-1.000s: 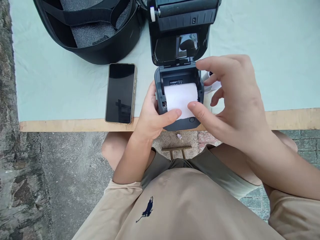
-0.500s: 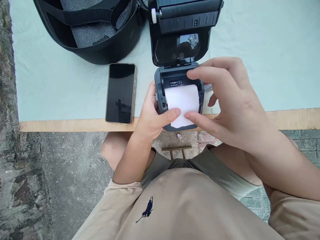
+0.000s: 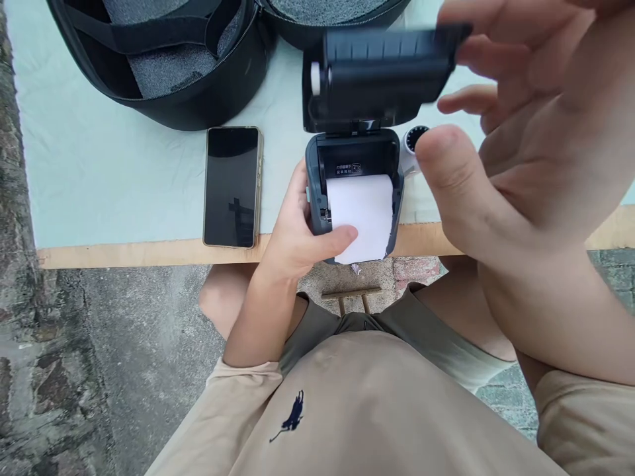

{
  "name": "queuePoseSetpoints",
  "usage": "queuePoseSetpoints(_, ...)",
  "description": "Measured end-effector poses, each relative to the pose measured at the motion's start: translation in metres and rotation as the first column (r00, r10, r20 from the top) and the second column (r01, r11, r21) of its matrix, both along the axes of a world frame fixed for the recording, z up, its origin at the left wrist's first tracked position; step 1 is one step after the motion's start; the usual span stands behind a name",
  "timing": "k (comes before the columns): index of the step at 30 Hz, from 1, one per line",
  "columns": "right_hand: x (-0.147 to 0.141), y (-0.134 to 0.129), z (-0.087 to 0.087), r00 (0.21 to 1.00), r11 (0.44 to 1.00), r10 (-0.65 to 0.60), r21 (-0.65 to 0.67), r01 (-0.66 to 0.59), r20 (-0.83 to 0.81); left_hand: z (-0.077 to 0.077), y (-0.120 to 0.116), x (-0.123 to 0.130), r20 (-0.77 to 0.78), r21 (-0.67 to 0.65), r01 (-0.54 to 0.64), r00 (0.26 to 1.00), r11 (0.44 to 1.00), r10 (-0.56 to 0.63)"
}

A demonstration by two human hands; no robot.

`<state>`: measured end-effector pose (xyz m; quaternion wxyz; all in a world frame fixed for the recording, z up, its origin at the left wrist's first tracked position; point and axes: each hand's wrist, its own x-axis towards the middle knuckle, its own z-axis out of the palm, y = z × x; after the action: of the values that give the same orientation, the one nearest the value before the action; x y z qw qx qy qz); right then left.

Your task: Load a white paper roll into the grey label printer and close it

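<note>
My left hand (image 3: 297,231) grips the left side of a small dark portable printer (image 3: 401,192), its thumb pressed on the paper. A white paper roll (image 3: 364,205) sits in the printer's bay, with its loose end hanging over the front edge. The printer's hinged lid (image 3: 381,86) is raised, roller side toward me and slightly blurred. My right hand (image 3: 526,125) is by the lid's upper right corner, fingers stretched out and seeming to touch it. Its thumb stands apart, with nothing between thumb and fingers.
A black smartphone (image 3: 231,187) lies left of the printer. Behind it stands an opened black zippered case (image 3: 213,99) with grey foam inside. A white object with a round black dial (image 3: 415,139) is partly hidden by my right thumb. The wooden table edge (image 3: 149,252) runs in front.
My right hand has left the paper and risen up and right to the lid. The lid has swung partway forward, hiding its window. My left hand keeps its hold on the printer.
</note>
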<state>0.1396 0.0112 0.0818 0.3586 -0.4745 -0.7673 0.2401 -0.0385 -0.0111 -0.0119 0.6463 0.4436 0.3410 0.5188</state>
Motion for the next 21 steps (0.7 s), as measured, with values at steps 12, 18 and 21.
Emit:
queuePoseSetpoints(12, 0.012, 0.002, -0.019, 0.940, 0.926, 0.265, 0.214, -0.310, 0.213, -0.002, -0.003, -0.001, 0.021, -0.024, -0.006, 1.000, 1.000, 0.007)
queuePoseSetpoints(18, 0.014, 0.000, -0.016, 0.953, 0.944, 0.205, 0.213, -0.253, 0.224, -0.003, 0.000, 0.001, 0.055, -0.002, 0.015, 0.998, 1.000, -0.015)
queuePoseSetpoints(21, 0.011, -0.003, -0.011, 0.937, 0.940, 0.243, 0.177, -0.291, 0.252, -0.003, 0.000, 0.002, 0.115, -0.006, 0.030, 0.993, 1.000, -0.029)
